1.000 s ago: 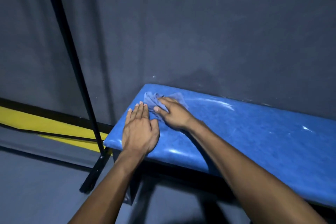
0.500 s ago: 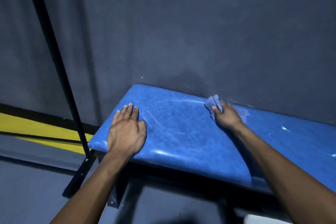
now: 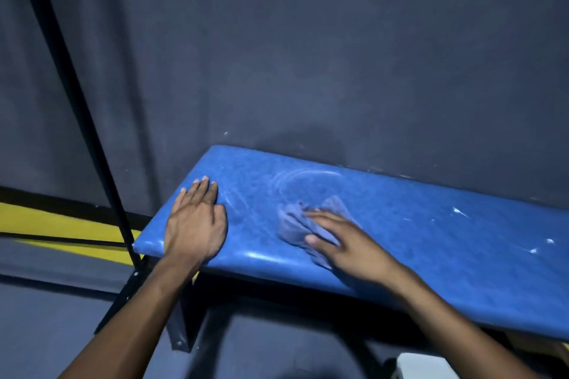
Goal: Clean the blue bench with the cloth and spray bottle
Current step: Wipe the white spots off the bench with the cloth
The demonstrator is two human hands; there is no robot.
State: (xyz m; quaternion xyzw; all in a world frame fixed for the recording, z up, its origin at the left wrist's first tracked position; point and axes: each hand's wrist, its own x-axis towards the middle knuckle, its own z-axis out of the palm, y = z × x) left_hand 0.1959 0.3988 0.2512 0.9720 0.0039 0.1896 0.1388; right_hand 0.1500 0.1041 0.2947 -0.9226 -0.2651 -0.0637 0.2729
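The blue bench runs from the centre to the right edge, set against a dark wall. My left hand lies flat near the bench's left end, fingers together, holding nothing. My right hand presses a crumpled blue-grey cloth onto the seat near the front middle; the fingers spread over the cloth and cover its right part. Curved wet streaks mark the seat behind the cloth. White specks dot the bench's right part. No spray bottle is in view.
A black slanted pole rises at the left and meets the floor beside the bench's metal leg. A yellow stripe runs along the wall base at left. A white object shows under the bench at bottom right.
My right hand has swept the cloth from the bench's left end to the back by the wall, then forward to the front middle. My left hand stays flat near the left end.
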